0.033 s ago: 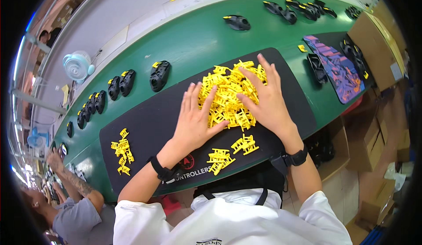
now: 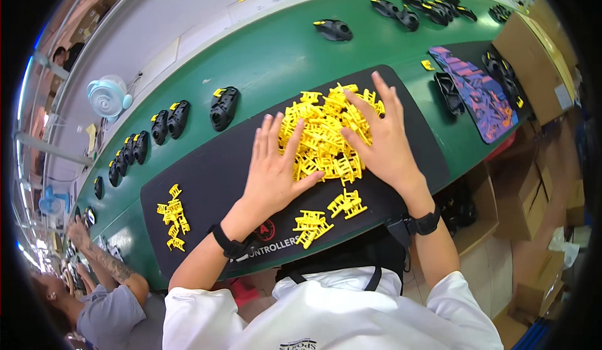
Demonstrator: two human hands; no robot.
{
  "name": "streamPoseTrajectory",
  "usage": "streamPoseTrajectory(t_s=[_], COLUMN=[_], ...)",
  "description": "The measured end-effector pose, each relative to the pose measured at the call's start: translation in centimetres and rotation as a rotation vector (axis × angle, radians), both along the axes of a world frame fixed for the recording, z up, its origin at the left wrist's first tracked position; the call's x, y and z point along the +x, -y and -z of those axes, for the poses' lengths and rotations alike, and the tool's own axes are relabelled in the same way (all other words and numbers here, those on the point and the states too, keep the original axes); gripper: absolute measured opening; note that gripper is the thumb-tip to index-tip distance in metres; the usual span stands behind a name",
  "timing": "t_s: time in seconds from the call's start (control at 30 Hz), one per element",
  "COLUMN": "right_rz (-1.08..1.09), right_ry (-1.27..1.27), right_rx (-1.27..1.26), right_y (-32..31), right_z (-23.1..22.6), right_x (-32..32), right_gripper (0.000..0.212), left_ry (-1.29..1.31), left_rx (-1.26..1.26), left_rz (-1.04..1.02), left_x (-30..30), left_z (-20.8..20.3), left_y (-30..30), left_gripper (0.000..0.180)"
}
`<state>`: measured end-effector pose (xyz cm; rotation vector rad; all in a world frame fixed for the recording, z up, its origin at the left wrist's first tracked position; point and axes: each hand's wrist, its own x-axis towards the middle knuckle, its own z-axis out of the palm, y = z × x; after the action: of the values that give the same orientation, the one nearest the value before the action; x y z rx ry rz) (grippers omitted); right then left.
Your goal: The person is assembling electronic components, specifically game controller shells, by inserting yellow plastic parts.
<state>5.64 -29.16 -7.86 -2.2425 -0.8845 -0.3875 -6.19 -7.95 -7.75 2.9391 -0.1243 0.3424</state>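
A heap of small yellow plastic clips [image 2: 326,137] lies on a black mat [image 2: 219,180]. My left hand [image 2: 274,168] rests along the left side of this heap, fingers spread, its thumb at the lower edge. On the right side, my right hand [image 2: 385,140] has its fingers stretched over the rim of the pile and touches it. Neither hand grips a clip. Two small clusters of the same clips sit nearer to me, a left one [image 2: 311,228] and a right one [image 2: 347,204]. Another loose group [image 2: 174,218] lies at the mat's left end.
Black shell-shaped parts with yellow tips [image 2: 224,108] stand in a row along the green table [image 2: 263,68]; more lie at the far right. A patterned mat [image 2: 480,99] and a cardboard box [image 2: 533,61] are on the right. A co-worker [image 2: 113,306] sits at left.
Both hands keep their places around the heap with fingers spread. The whole view has shifted very slightly; nothing has been picked up or let go.
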Motion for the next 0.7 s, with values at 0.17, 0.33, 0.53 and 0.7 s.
streamPoseTrajectory(t_s=[0.17, 0.33, 0.53, 0.7], right_rz=[-0.028, -0.121, -0.023, 0.081], right_ry=[-0.059, -0.078, -0.098, -0.273], right_rx=[0.092, -0.039, 0.171, 0.412], right_y=[6.0, 5.5, 5.8, 6.7], right_z=[-1.7, -0.1, 1.7, 2.1], right_x=[-4.2, -10.4, -10.8, -10.9], right_gripper=[0.048, 0.031, 0.02, 0.016], left_ry=[-0.03, -0.101, 0.06, 0.162], left_rx=[-0.05, 0.104, 0.189, 0.167], left_rz=[0.14, 0.26, 0.262, 0.244], left_x=[-4.5, -7.6, -4.4, -3.2], left_z=[-3.4, -0.9, 0.8, 0.7], left_y=[1.9, 3.5, 4.9, 6.8], left_gripper=[0.097, 0.075, 0.066, 0.066])
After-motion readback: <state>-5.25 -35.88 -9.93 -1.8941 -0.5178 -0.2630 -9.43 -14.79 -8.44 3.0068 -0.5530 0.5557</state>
